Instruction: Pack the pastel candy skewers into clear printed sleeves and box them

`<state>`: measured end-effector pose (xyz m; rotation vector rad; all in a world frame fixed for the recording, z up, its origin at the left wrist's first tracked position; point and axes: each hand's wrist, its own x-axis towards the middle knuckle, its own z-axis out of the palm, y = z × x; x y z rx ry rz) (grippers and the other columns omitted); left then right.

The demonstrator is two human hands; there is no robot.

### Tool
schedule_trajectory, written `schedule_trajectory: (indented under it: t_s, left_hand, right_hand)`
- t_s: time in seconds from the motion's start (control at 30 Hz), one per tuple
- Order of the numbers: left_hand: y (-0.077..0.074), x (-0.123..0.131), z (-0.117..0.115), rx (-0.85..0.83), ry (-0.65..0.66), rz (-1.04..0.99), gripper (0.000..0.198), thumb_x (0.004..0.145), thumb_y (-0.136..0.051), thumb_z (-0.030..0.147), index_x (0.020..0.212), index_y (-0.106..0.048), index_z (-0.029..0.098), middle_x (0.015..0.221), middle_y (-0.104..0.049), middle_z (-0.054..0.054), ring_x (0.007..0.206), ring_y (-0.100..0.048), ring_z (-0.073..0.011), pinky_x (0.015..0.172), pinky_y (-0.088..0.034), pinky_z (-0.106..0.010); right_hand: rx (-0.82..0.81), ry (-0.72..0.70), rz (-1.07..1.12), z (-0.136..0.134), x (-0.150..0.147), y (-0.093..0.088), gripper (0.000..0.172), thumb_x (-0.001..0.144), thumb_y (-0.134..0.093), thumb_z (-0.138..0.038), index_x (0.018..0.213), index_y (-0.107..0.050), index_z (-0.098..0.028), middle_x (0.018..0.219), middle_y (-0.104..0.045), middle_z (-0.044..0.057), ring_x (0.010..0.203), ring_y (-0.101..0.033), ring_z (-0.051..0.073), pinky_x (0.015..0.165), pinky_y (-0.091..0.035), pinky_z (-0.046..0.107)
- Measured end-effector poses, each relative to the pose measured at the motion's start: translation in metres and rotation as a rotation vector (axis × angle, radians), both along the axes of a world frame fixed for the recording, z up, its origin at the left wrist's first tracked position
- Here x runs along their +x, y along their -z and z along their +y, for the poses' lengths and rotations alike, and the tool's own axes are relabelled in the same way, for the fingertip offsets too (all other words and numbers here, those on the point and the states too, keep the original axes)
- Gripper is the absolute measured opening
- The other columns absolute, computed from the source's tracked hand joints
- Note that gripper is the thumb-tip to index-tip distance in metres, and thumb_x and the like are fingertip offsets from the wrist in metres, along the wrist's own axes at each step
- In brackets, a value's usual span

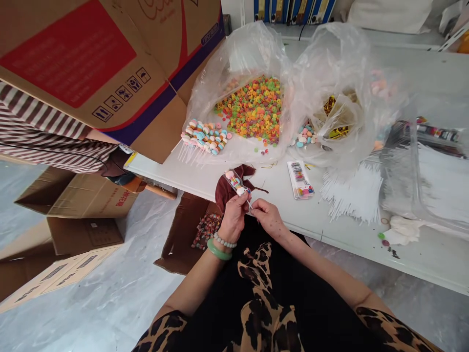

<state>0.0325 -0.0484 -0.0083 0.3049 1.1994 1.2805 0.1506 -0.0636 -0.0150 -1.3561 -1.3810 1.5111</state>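
My left hand (233,215) is closed around a small clear wrapped packet of pastel candies on a stick (236,183), held upright just in front of the white table's (205,178) near edge. My right hand (266,215) pinches the lower end of that packet at the stick, fingers pressed together. Both hands meet over my lap. A dark red cloth (227,188) lies on the table edge right behind the packet. A green bangle and a bead bracelet sit on my left wrist.
Open plastic bags hold colourful ring candies (254,107), pastel candies (205,135) and gold twist ties (335,117). A finished flat packet (300,179) and white sticks (351,193) lie to the right. Cardboard boxes (91,58) and a person's striped sleeve (44,132) are at the left.
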Motion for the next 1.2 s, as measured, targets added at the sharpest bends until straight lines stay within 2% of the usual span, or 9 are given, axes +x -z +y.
schedule_trajectory:
  t_s: [0.13, 0.27, 0.37, 0.47, 0.67, 0.83, 1.03, 1.1, 1.2]
  left_hand:
    - [0.002, -0.001, -0.002, 0.055, -0.069, 0.341, 0.036, 0.059, -0.082, 0.041, 0.057, -0.06, 0.014, 0.056, -0.051, 0.003, 0.055, -0.039, -0.0069, 0.054, -0.031, -0.023]
    - [0.005, -0.005, -0.006, 0.075, 0.073, 0.546, 0.041, 0.067, -0.075, 0.048, 0.053, -0.055, 0.015, 0.052, -0.044, 0.004, 0.054, -0.035, -0.0079, 0.052, -0.028, -0.024]
    - [0.006, -0.007, -0.008, 0.11, 0.193, 0.627, 0.044, 0.066, -0.076, 0.048, 0.049, -0.051, 0.016, 0.051, -0.04, 0.005, 0.053, -0.033, -0.0077, 0.051, -0.025, -0.024]
    - [0.004, -0.006, -0.007, 0.096, 0.261, 0.519, 0.045, 0.064, -0.078, 0.047, 0.049, -0.05, 0.016, 0.051, -0.04, 0.005, 0.052, -0.032, -0.0073, 0.05, -0.025, -0.024]
    - [-0.005, 0.0, -0.002, 0.176, 0.22, 0.284, 0.03, 0.067, -0.078, 0.041, 0.073, -0.067, 0.014, 0.063, -0.053, 0.002, 0.059, -0.04, -0.0081, 0.057, -0.033, -0.023]
    - [-0.009, 0.002, 0.004, 0.095, 0.064, 0.17, 0.025, 0.055, -0.084, 0.029, 0.063, -0.065, 0.014, 0.061, -0.057, 0.002, 0.059, -0.046, -0.0084, 0.059, -0.036, -0.023]
    - [-0.009, 0.005, 0.007, -0.019, -0.057, 0.073, 0.029, 0.06, -0.08, 0.035, 0.059, -0.06, 0.014, 0.057, -0.054, 0.002, 0.055, -0.044, -0.0074, 0.056, -0.035, -0.023]
    - [-0.008, 0.005, 0.005, -0.005, -0.059, 0.125, 0.03, 0.062, -0.08, 0.036, 0.058, -0.059, 0.014, 0.056, -0.053, 0.003, 0.054, -0.044, -0.0077, 0.057, -0.035, -0.024]
    - [-0.004, 0.009, 0.001, 0.057, 0.005, 0.144, 0.027, 0.061, -0.081, 0.035, 0.067, -0.065, 0.014, 0.065, -0.061, 0.0, 0.064, -0.051, -0.0107, 0.064, -0.039, -0.025]
  right_hand:
    - [0.21, -0.014, -0.293, -0.002, -0.005, -0.002, 0.012, 0.078, -0.048, -0.025, 0.067, -0.048, -0.022, 0.064, -0.051, -0.003, 0.063, -0.045, 0.014, 0.062, -0.034, 0.026]
    - [0.328, 0.02, -0.507, 0.001, -0.001, 0.003, 0.013, 0.082, -0.044, -0.022, 0.072, -0.052, -0.022, 0.072, -0.058, 0.001, 0.07, -0.051, 0.017, 0.067, -0.036, 0.028]
    - [0.36, 0.034, -0.564, 0.005, 0.003, 0.007, 0.016, 0.086, -0.043, -0.022, 0.074, -0.053, -0.022, 0.075, -0.061, 0.002, 0.071, -0.054, 0.018, 0.067, -0.037, 0.029]
    - [0.411, 0.039, -0.547, 0.008, 0.004, 0.007, 0.019, 0.089, -0.042, -0.023, 0.074, -0.054, -0.022, 0.076, -0.062, 0.002, 0.072, -0.056, 0.017, 0.068, -0.038, 0.028]
    - [0.591, 0.059, -0.637, 0.005, 0.003, 0.001, 0.022, 0.09, -0.043, -0.018, 0.073, -0.055, -0.021, 0.071, -0.062, 0.002, 0.068, -0.054, 0.016, 0.064, -0.036, 0.027]
    - [0.696, -0.028, -0.715, -0.002, -0.001, -0.003, 0.022, 0.091, -0.04, -0.015, 0.076, -0.055, -0.02, 0.075, -0.063, 0.005, 0.071, -0.054, 0.017, 0.065, -0.034, 0.028]
    - [0.632, -0.1, -0.651, -0.007, -0.01, -0.004, 0.022, 0.093, -0.038, -0.018, 0.079, -0.055, -0.02, 0.077, -0.062, 0.006, 0.071, -0.053, 0.018, 0.065, -0.035, 0.029]
    - [0.602, -0.097, -0.606, -0.006, -0.01, -0.001, 0.022, 0.094, -0.038, -0.019, 0.08, -0.056, -0.021, 0.078, -0.063, 0.006, 0.072, -0.054, 0.018, 0.066, -0.037, 0.029]
    - [0.536, -0.04, -0.522, -0.001, -0.005, 0.008, 0.021, 0.093, -0.04, -0.022, 0.081, -0.057, -0.022, 0.079, -0.064, 0.005, 0.074, -0.057, 0.018, 0.069, -0.04, 0.028]
